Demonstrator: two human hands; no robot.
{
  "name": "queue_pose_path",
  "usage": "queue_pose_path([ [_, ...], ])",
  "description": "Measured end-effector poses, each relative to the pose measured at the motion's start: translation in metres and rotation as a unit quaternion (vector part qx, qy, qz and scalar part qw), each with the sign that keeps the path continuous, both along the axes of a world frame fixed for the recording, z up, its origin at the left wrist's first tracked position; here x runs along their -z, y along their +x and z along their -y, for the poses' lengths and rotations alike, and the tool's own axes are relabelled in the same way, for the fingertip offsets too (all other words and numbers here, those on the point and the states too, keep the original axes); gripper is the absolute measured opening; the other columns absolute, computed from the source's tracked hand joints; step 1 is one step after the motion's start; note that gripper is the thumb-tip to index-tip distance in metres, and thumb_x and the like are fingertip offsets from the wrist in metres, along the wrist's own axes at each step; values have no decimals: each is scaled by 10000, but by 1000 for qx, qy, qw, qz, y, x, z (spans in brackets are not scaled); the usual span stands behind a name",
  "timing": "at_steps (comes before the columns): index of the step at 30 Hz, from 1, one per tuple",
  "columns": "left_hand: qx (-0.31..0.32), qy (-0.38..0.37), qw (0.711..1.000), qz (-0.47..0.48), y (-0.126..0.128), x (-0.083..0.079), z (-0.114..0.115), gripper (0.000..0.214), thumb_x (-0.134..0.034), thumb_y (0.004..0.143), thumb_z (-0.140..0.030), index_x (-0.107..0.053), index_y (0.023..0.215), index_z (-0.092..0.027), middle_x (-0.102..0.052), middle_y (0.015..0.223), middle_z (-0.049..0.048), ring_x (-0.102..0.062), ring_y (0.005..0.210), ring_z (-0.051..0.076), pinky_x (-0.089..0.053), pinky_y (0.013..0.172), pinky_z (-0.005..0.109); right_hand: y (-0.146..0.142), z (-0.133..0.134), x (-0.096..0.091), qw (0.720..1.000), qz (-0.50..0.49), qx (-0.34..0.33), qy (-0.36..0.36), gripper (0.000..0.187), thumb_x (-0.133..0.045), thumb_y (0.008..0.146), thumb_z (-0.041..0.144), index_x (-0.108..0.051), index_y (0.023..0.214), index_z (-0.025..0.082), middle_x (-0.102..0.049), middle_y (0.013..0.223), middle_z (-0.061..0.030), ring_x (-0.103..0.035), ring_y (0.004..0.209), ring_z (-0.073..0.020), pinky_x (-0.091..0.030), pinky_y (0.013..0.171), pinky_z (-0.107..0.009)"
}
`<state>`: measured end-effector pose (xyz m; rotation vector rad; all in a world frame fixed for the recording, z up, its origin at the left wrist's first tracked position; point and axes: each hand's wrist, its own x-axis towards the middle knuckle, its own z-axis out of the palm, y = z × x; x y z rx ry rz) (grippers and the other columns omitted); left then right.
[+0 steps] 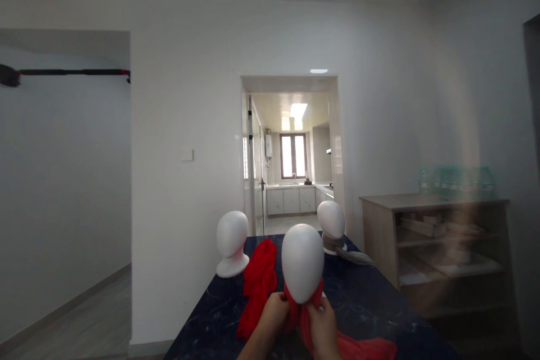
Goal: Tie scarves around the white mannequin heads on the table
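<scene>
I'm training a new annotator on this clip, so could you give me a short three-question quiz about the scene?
1. How many white mannequin heads stand on the dark table?
2. True or false: the grey scarf is around the nearest head.
3. What do the left hand and right hand hold? A) the red scarf B) a bottle C) a brush
Key: 1. Three. 2. False; it lies at the base of the far right head. 3. A.
</scene>
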<state>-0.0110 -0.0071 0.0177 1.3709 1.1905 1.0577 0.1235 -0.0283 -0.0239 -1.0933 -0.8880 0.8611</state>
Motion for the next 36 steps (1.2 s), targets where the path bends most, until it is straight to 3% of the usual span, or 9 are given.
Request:
queue_pose_path([
  [5, -25, 21, 998, -51, -5, -3, 0, 156, -681, 652, -141, -681, 514, -215, -636, 510, 31, -653, 587, 232, -493, 623, 351, 3, 1, 4, 999, 39, 4, -11, 410, -768, 672, 636, -653, 719, 245, -745, 711, -52, -690, 778, -307, -522, 716, -381],
  [12, 2, 21, 994, -105, -12, -6, -5, 119, -661, 700, -136, -750, 626, -167, -653, 537, 20, -544, 485, 149, -360, 503, 269, -1, 6, 5, 991, 131, 13, -2, 375, -665, 812, 582, -683, 659, 240, -755, 713, -87, -693, 747, -310, -478, 714, -375],
  [15, 16, 28, 992, -123, -14, -6, -8, 129, -659, 730, -135, -764, 656, -151, -647, 534, 7, -516, 468, 122, -346, 492, 246, -5, 12, -1, 976, 213, 40, -20, 340, -549, 919, 475, -712, 750, 230, -794, 815, -120, -730, 798, -308, -478, 732, -358],
  [19, 26, 33, 989, -142, -17, -4, -11, 140, -650, 741, -117, -777, 682, -128, -662, 554, 14, -522, 479, 114, -350, 490, 234, -11, 22, -8, 963, 265, 21, -34, 334, -458, 991, 374, -742, 954, 203, -828, 1005, -137, -771, 958, -297, -502, 800, -326],
  [24, 49, 29, 988, -143, -20, -5, -11, 143, -670, 754, -154, -810, 753, -123, -757, 704, 63, -616, 584, 146, -423, 540, 237, -16, 29, -7, 964, 267, 11, 10, 288, -488, 988, 324, -750, 1023, 210, -832, 1062, -130, -774, 1004, -275, -519, 848, -295],
  [28, 62, 22, 988, -143, -19, -10, -7, 158, -672, 765, -181, -818, 791, -123, -768, 722, 69, -650, 634, 168, -444, 560, 240, -17, 22, 0, 966, 255, 30, 4, 270, -494, 955, 317, -737, 898, 212, -827, 961, -129, -768, 918, -287, -521, 807, -322],
  [31, 78, 14, 987, -143, -16, -14, -1, 154, -696, 760, -201, -825, 806, -130, -753, 680, 52, -659, 666, 179, -452, 578, 240, -17, 14, 5, 981, 190, 41, -14, 207, -546, 894, 340, -704, 935, 213, -819, 917, -103, -766, 870, -288, -521, 756, -329],
  [34, 86, 9, 985, -146, -13, -18, 3, 134, -730, 745, -217, -827, 784, -134, -709, 600, 27, -630, 641, 175, -450, 584, 243, -16, 9, 6, 993, 108, 52, -17, 314, -601, 801, 317, -676, 1081, 194, -821, 951, -96, -773, 881, -285, -537, 754, -320],
  [36, 85, 7, 986, -146, -12, -20, 5, 133, -742, 735, -217, -830, 786, -131, -693, 580, 19, -609, 616, 168, -444, 575, 246, -15, 10, 4, 996, 83, 30, -3, 331, -598, 778, 319, -696, 1063, 182, -824, 937, -102, -774, 875, -288, -545, 752, -322],
])
